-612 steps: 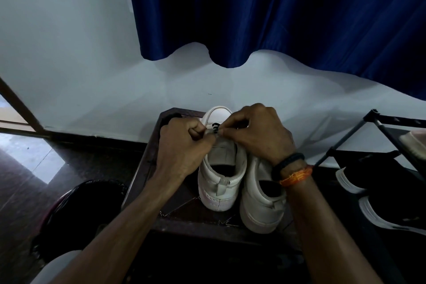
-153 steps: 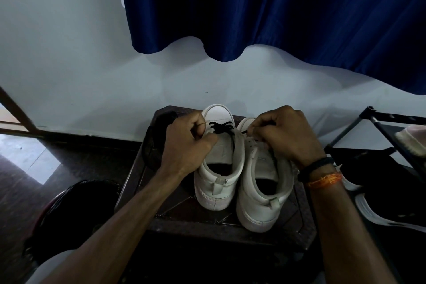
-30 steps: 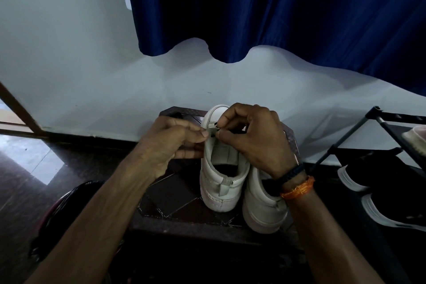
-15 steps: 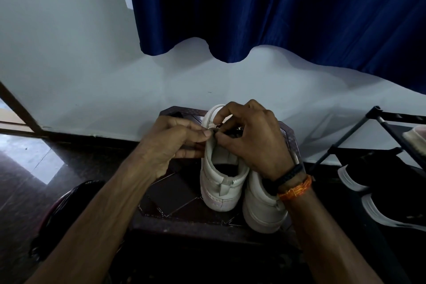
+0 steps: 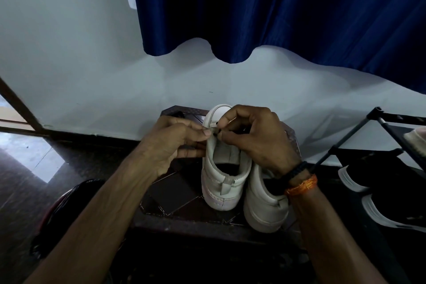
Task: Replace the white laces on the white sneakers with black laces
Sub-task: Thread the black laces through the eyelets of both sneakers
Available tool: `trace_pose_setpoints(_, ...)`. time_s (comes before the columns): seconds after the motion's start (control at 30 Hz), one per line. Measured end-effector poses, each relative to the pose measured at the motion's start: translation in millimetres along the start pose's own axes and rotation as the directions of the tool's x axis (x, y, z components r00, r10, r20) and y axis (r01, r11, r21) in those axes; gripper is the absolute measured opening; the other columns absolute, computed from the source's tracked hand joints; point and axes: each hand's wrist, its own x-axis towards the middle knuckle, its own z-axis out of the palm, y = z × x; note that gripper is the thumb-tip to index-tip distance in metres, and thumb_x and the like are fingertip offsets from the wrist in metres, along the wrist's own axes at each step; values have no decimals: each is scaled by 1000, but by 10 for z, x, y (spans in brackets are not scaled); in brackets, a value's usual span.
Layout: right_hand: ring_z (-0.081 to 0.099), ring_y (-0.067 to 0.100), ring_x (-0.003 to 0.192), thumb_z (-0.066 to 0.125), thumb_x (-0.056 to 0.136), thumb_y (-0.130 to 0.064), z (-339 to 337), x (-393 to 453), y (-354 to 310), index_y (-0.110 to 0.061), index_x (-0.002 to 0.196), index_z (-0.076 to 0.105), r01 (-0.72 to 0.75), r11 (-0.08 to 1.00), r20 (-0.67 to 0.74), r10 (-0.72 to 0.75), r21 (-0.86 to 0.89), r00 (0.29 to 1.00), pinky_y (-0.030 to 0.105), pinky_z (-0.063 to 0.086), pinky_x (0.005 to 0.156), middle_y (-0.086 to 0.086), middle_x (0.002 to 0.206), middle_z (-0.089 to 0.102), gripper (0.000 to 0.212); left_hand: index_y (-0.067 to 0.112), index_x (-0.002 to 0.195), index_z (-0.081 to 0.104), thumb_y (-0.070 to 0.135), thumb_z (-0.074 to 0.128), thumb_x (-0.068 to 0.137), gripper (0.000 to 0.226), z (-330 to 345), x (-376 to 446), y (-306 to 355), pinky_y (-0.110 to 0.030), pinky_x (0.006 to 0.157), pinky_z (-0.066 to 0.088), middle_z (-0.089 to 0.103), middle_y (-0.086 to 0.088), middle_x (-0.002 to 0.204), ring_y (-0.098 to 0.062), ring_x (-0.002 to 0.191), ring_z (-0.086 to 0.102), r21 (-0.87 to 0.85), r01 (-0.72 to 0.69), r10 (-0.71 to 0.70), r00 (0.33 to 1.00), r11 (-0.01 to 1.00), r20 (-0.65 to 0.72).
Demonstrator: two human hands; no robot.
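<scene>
White leather, smooth and faintly creased, makes up the two sneakers standing heel-toward-camera on the dark bench [image 5: 175, 193]; the left sneaker [image 5: 224, 182] sits at about 12 o'clock from the viewer with the right sneaker [image 5: 265, 205] touching it at its 3 o'clock side; the step in hand looks like threading a black lace [image 5: 218, 131] through an upper eyelet of the left sneaker, though only a small dark bit of it shows between the fingertips; the left hand [image 5: 170, 143] has thumb and forefinger pressed on the shoe's left eyelet flap, steadying it, the other fingers lying loosely straight below; the right hand [image 5: 255, 138] has its fingers curled and its grip pinched together on what seems to be the lace tip, right at the flap's edge; how many eyelets are already laced cannot be told, since the hands cover the throat of the shoe; the next move probably calls for pushing the stiff tip through the hole and drawing the soft cord taut from the far side, with the flap held firm so it does not fold; the shoe is rounded, padded at the collar, with a small pull tab at the heel; the bench top shows a glossy, angular tile pattern; a deep blue curtain [image 5: 276, 7] with a satin sheen hangs at 12 o'clock, and a thin metal shoe rack [image 5: 378, 122] stands at 3 o'clock
</scene>
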Motion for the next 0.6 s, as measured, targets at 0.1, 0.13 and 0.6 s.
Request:
trace_pose_setpoints(0.1, 64, 3, 64, 76, 75, -12, 22, -14, -14, -25, 82, 68, 33, 996, -33, -35, -77, 999, 23, 47, 67, -13, 69, 74, 17, 2, 83, 76, 1, 75, 81, 3, 0, 2, -4, -30, 66, 60, 76, -14, 86, -21, 82, 75, 6, -11, 11, 1000, 1000, 8)
trace_pose_setpoints(0.13, 63, 4, 67, 75, 75, -13, 33, -15, -14, -25, 82, 67, 45, 993, -47, -51, -113, 998, 22, 45, 69, -15, 69, 73, 16, 1, 84, 76, 1, 75, 81, 3, -2, 3, -4, -30, 66, 60, 76, -14, 86, -21, 82, 75, 11, -18, 18, 1000, 1000, 11)
trace_pose_setpoints(0.6, 68, 8, 84, 78, 76, -18, 72, -14, 32, -30, 84, 62, 103, 973, -70, -119, -206, 990, 39, 52, 79, -16, 73, 74, 21, -4, 91, 68, 2, 65, 92, 6, -66, 89, -82, -26, 62, 58, 72, -15, 84, -16, 74, 72, 180, -276, 254, 958, 944, 136)
